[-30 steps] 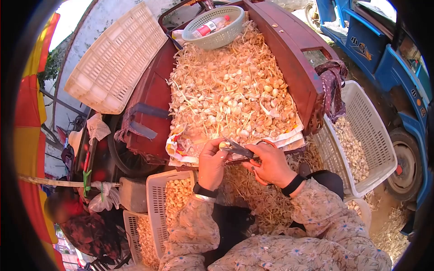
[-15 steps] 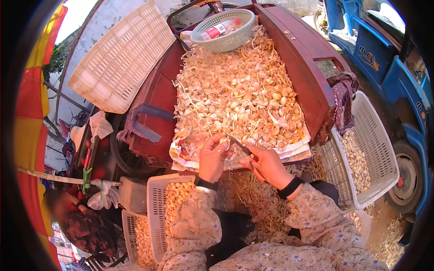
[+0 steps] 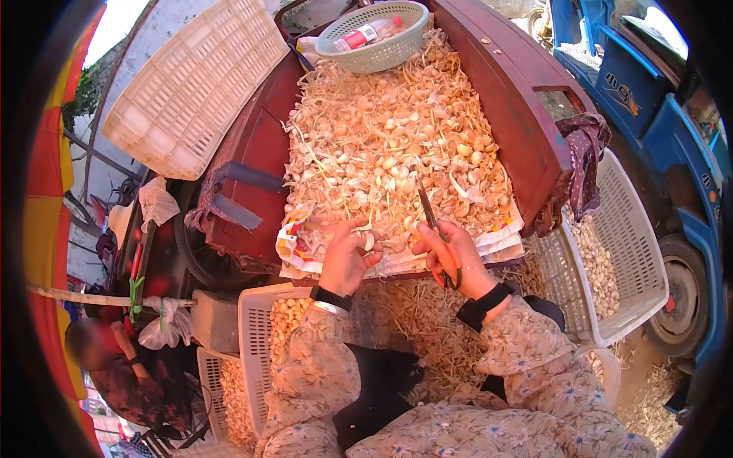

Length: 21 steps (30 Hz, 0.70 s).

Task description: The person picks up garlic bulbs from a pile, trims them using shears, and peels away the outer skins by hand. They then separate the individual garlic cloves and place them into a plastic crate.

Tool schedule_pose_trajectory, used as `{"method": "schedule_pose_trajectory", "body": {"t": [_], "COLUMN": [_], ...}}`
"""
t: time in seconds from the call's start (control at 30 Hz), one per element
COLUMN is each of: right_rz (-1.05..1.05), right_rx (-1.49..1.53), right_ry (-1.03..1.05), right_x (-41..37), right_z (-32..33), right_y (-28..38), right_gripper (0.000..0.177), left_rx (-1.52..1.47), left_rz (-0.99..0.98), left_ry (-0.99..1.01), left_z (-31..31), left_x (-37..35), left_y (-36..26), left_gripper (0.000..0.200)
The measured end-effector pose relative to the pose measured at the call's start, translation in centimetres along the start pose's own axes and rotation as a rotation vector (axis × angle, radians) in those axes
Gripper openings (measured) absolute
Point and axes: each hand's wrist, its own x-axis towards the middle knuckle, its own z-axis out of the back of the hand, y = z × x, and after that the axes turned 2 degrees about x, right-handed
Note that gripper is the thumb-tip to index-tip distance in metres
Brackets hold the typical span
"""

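Observation:
My left hand (image 3: 345, 258) pinches a pale garlic clove (image 3: 369, 241) at its fingertips, over the front edge of the cart's load. A little to the right, my right hand (image 3: 456, 263) is closed around a pair of scissors (image 3: 426, 204). The dark blades point up and away over the pile, and a red-and-black handle loop shows beneath the palm. Something pale, perhaps another clove, shows by my right thumb and index finger. Beyond both hands spreads a heap of garlic cloves and dry skins (image 3: 389, 145) on a printed sheet in the dark red cart (image 3: 527, 130).
A grey-green basket (image 3: 382, 55) with a bottle (image 3: 366, 35) sits at the heap's far end. White crates (image 3: 645, 267) of cloves flank me, another crate (image 3: 256, 343) at left. An upturned crate (image 3: 195, 88) leans left. A person (image 3: 145, 382) sits lower left; a blue vehicle (image 3: 679, 145) stands right.
My hands have moved apart, the scissors coming away from the left hand and swinging to point upward. The clove now shows more plainly in my left fingers. The view has shifted slightly.

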Motion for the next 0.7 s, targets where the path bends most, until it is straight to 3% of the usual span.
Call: {"method": "schedule_pose_trajectory", "body": {"t": [0.07,0.2,0.33,0.43,0.63,0.7], "right_rz": [0.002,-0.027,-0.016,-0.001,-0.006,0.022], "right_rx": [-0.027,-0.022,-0.033,-0.033,-0.075,-0.096], "right_ry": [0.017,0.015,0.031,0.03,0.009,0.004], "right_x": [-0.1,-0.8,-0.9,-1.1,-1.6,-1.7], "right_z": [0.1,0.4,1.1,1.3,1.5,1.5], "right_y": [0.1,0.7,0.6,0.5,0.5,0.6], "right_gripper": [0.039,0.04,0.041,0.041,0.035,0.035], "left_rx": [0.114,0.66,1.157,1.356,1.487,1.452], "left_rz": [0.025,-0.039,-0.457,-0.52,-0.355,-0.472], "left_ry": [0.026,0.082,0.043,0.078,0.068,0.036], "left_z": [-0.2,-0.8,-0.8,-1.4,-1.8,-1.2], "left_x": [0.9,2.5,3.1,2.6,1.9,1.8], "left_y": [-0.1,0.9,2.5,2.3,1.9,2.6], "left_gripper": [0.014,0.014,0.021,0.024,0.027,0.027]}}
